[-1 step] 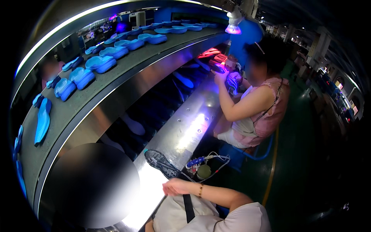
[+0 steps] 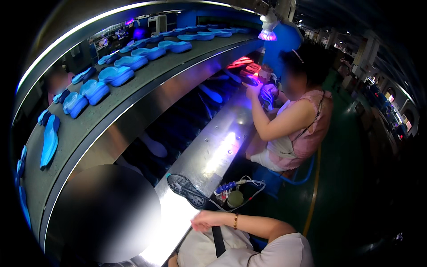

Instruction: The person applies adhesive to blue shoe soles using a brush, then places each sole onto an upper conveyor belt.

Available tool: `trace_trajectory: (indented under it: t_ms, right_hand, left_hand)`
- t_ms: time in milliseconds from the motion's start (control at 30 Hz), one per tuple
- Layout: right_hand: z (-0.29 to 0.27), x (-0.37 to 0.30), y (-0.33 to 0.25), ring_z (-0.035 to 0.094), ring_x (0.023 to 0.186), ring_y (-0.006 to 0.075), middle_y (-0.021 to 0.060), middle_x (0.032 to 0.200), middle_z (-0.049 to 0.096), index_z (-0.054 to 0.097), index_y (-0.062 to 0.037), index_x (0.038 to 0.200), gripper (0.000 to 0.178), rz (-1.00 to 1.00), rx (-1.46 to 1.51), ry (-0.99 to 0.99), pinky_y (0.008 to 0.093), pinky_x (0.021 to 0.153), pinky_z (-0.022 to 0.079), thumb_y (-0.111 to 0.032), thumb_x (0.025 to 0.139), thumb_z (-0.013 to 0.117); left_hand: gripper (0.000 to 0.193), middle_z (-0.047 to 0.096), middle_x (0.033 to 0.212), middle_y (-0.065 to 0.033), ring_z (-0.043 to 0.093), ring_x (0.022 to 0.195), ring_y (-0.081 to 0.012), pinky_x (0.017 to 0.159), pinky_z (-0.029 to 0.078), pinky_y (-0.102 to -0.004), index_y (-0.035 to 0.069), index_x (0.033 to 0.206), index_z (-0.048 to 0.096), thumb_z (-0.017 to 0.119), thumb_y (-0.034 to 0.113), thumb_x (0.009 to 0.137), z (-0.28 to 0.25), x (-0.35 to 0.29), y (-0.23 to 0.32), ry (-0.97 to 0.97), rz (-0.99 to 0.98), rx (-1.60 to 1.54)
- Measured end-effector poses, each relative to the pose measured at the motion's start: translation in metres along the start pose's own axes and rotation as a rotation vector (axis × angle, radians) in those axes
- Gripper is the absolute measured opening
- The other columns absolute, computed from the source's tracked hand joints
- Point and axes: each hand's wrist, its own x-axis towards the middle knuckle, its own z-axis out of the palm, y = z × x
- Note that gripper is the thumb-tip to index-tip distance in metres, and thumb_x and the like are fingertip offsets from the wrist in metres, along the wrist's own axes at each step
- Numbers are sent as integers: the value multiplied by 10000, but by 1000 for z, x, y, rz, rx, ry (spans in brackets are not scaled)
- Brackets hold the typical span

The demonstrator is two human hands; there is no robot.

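Observation:
My right hand (image 2: 207, 221), with a beaded bracelet at the wrist, hovers over my lap by the edge of the metal worktable (image 2: 195, 164). Its fingers are loosely bent and somewhat apart, and nothing shows in them. Just beyond it, a dark shoe sole (image 2: 187, 189) lies on the table, with its tread or cavity pattern facing up. The sole and my hand are apart. My left hand is out of sight; a dark blurred disc covers the table at the lower left, and only a bit of my left arm shows at the bottom.
A conveyor belt (image 2: 118, 95) on the left carries several blue soles (image 2: 116, 76). Beneath it, a dark shelf holds pale insole shapes (image 2: 153, 146). Farther along sits a co-worker (image 2: 298, 115) working under a lamp (image 2: 267, 29). Cables and a round green object (image 2: 235, 199) are beside the table.
My right hand has shifted slightly right and down, away from the shoe sole. The sole stays on the table.

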Motion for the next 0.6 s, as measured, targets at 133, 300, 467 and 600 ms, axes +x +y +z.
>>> trace_trajectory:
  t_ms: [133, 300, 467, 600]
  right_hand:
    - [-9, -39, 37, 588, 769, 248, 124, 832, 621, 590, -12, 916, 353, 33, -1136, 205, 345, 676, 462, -342, 832, 498]
    - [-44, -14, 93, 502, 1041, 329, 198, 1088, 547, 517, -6, 1098, 454, 91, -1184, 387, 386, 877, 388, -371, 843, 431]
    - [-77, 51, 121, 417, 1143, 344, 221, 1212, 457, 423, -5, 1197, 511, 183, -905, 360, 384, 960, 315, -387, 866, 354]
    - [-82, 69, 116, 427, 1137, 347, 217, 1222, 451, 458, 14, 1168, 514, 248, -907, 444, 380, 961, 315, -381, 863, 332]
  left_hand:
    - [519, 570, 1028, -214, 531, 957, -344, 809, 423, -394, -20, 991, 594, 434, 435, 798, -62, 50, 2, 437, 12, -131]
    - [514, 574, 1022, -204, 535, 933, -332, 788, 428, -389, -14, 995, 593, 436, 435, 801, -102, 85, 4, 585, -3, -185]
    - [510, 578, 1016, -193, 539, 908, -320, 768, 433, -384, -9, 999, 593, 438, 435, 804, -106, 92, 0, 574, -9, -204]
    - [506, 581, 1011, -185, 542, 889, -311, 751, 437, -380, -5, 1002, 593, 439, 435, 806, -107, 92, -3, 569, -29, -210]
